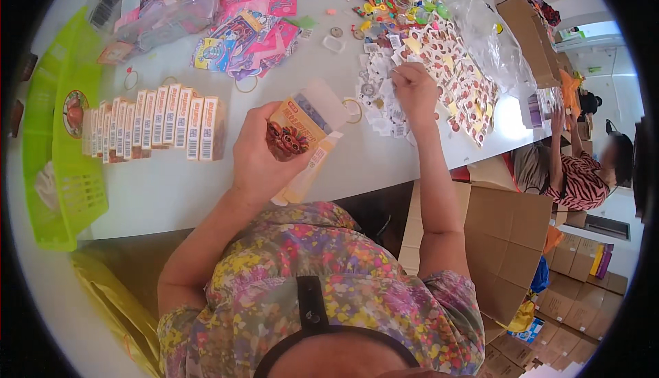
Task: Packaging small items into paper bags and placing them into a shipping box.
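My left hand is wrapped round a small orange and yellow carton with a cartoon picture on its front. The carton's top end stands open with a pale flap raised, and bluish contents show inside. Over a heap of small white printed slips, my right hand has its fingers pinched together; whatever they hold is too small to make out. Just right of that hand spread many cream stickers or cards with red-brown figures. A thin yellow ring lies between the carton and the slips.
Filled cartons stand in a row at left, beside a green plastic basket. Farther back lie colourful packets, a clear bin and mixed small toys. Cardboard boxes and another person are at right.
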`<state>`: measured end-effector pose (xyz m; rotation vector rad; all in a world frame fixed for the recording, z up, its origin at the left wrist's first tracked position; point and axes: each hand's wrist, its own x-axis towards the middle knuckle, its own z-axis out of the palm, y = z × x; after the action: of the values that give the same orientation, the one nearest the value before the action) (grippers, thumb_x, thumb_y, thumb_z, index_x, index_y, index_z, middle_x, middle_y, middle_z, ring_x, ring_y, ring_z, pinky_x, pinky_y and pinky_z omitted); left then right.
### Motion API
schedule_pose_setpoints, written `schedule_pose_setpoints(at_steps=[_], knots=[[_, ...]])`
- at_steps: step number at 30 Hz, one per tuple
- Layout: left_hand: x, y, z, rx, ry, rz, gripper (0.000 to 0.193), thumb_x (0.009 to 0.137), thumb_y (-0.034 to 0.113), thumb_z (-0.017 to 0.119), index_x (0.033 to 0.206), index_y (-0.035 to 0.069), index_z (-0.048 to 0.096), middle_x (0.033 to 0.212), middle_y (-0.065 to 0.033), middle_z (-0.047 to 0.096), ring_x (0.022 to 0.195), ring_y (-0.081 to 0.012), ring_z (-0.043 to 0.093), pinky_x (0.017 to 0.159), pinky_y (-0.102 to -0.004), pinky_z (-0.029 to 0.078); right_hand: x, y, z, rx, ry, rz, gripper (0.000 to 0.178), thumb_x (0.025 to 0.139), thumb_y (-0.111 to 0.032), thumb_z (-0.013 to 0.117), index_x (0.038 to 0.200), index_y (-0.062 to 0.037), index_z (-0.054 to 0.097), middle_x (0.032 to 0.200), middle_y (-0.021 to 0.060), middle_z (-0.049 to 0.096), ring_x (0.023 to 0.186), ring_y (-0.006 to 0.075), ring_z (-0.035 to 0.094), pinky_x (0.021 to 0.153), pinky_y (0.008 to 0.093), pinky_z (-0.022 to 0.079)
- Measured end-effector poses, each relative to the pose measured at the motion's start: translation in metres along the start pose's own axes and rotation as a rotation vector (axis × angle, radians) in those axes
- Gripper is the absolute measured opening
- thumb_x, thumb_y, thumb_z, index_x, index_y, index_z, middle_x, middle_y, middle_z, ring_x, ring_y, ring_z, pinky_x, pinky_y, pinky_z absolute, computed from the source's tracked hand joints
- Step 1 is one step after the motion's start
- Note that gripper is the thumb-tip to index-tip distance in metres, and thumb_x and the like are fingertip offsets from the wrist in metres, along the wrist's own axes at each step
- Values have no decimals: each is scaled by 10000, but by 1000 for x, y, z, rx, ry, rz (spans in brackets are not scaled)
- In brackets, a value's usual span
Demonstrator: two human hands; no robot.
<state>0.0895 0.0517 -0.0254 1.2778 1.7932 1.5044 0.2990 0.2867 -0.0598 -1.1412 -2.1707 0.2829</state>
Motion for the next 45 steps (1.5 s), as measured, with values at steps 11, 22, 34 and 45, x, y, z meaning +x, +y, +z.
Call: schedule_pose_setpoints(at_steps=[11, 22, 34, 45], knots=[[5, 7, 1, 214, -68, 106, 719, 650, 101, 856, 1228, -21, 446, 1073, -118, 591, 943, -160, 627, 823, -300, 528, -3, 8, -16, 304, -121, 155, 109, 780, -2, 705, 885, -7, 732, 662, 29, 618, 569, 88, 542, 513, 252, 419], [8, 5, 6, 237, -29, 78, 736, 587, 152, 856, 1203, 31, 472, 1053, -136, 548, 937, -309, 574, 807, -395, 494, -3, -121, -71, 1026, -339, 152, 178, 745, 78, 669, 906, 17, 715, 899, 55, 690, 742, 120, 624, 628, 237, 504], [1, -6, -4, 245, 81, 176, 748, 578, 191, 866, 1190, 40, 463, 1096, -142, 544, 987, -347, 546, 838, -424, 473, -1, -186, -58, 358, -485, -225, 270, 744, 45, 665, 999, -41, 678, 816, 131, 657, 725, 300, 646, 624, 340, 511], [6, -15, -6, 30, 69, 61, 758, 634, 91, 882, 1237, 6, 432, 1085, -103, 517, 993, -161, 578, 781, -300, 541, 24, -193, -38, 159, -490, -651, 73, 787, -18, 693, 858, -22, 677, 883, 75, 645, 663, 202, 628, 607, 289, 493]])
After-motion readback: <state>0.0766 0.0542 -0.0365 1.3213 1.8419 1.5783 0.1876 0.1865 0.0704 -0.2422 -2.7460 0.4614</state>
